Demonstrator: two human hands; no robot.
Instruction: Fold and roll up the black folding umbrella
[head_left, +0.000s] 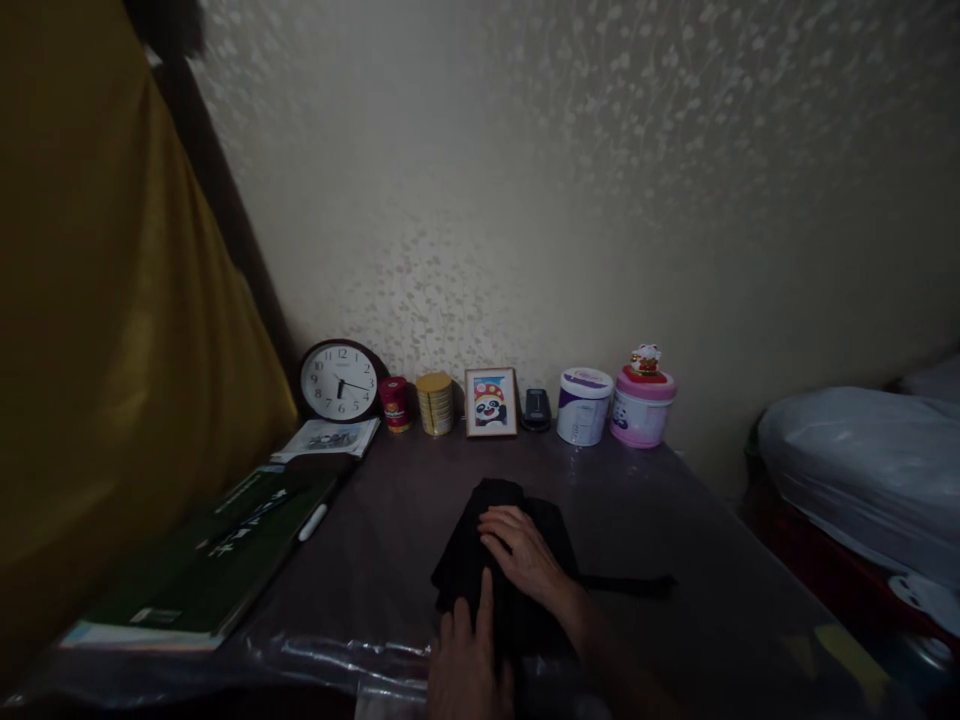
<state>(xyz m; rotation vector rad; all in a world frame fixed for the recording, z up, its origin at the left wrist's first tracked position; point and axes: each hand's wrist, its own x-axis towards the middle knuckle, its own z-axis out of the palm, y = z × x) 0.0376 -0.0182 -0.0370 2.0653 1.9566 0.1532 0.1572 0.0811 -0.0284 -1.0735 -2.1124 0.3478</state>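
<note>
A folded piece of black cloth (551, 525) lies on the table in front of me, its dark folds hard to make out. A narrow black strap (630, 585) stretches from it to the right. My right hand (521, 550) rests flat on the upper middle of the cloth with its fingers together and extended. Close to the table's front edge, my left hand (466, 655) touches the lower part of the cloth. Its index finger points forward and the other fingers lie slightly bent beside it. Neither hand visibly grips anything.
Along the wall stand a clock (339, 382), a red can (395, 404), a yellow tin (435, 404), a panda picture frame (491, 403), a small black object (535, 408), a white-purple tub (583, 408) and a pink tub (643, 408). Left are a green book (202, 560) and a yellow curtain (127, 300).
</note>
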